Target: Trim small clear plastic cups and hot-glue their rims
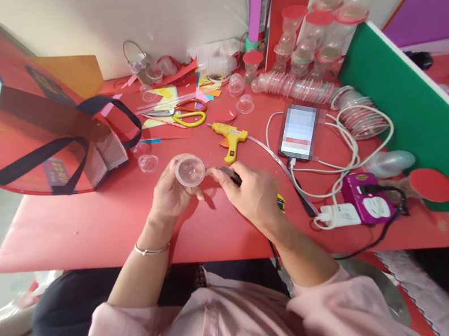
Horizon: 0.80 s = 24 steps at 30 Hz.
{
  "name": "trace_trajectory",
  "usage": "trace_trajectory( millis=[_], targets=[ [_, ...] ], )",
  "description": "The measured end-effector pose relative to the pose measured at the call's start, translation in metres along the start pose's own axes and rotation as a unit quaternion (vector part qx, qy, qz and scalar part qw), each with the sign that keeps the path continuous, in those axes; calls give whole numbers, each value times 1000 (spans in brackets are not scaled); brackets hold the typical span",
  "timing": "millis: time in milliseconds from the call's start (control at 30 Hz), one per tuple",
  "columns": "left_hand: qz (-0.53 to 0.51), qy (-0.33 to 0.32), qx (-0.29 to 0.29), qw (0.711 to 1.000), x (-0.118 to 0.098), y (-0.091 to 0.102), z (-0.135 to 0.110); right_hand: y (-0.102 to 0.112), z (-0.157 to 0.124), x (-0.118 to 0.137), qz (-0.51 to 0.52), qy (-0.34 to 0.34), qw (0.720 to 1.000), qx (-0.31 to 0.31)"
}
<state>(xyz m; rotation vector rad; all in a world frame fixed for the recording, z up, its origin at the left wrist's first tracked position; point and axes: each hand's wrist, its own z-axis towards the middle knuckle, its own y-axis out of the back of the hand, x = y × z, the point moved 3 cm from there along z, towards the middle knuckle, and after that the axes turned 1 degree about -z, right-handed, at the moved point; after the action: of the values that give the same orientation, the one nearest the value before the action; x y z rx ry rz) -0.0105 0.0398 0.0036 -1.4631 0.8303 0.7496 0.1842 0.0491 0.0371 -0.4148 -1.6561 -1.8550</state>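
Observation:
My left hand (168, 197) is closed around a small clear plastic cup (189, 171), its round rim tilted up toward me. My right hand (257, 197) grips a slim tool with a dark handle (231, 175), close to the cup's right side. The fingers cover much of that tool, so its exact kind is hard to make out. Just beyond the hands, a yellow hot glue gun (232, 138) lies on the red table (108, 246). A clear domed lid (148, 163) rests left of my left hand.
Yellow-handled scissors (190, 118) lie among paper scraps. A phone (298, 131) is plugged into a white cable beside a purple power strip (368, 198). Stacked clear cups (294, 87) line the back, a green divider (422, 121) the right, a red bag (41, 131) the left.

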Motion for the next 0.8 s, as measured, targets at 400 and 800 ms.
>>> trace_trajectory(
  millis=[400,800],
  targets=[
    [9,7,23,1000,0,5,-1,-2,0,1,-26,15,999,-33],
    [62,-33,-47,996,1,0,4,-1,3,-3,-3,22,999,-38]
  ],
)
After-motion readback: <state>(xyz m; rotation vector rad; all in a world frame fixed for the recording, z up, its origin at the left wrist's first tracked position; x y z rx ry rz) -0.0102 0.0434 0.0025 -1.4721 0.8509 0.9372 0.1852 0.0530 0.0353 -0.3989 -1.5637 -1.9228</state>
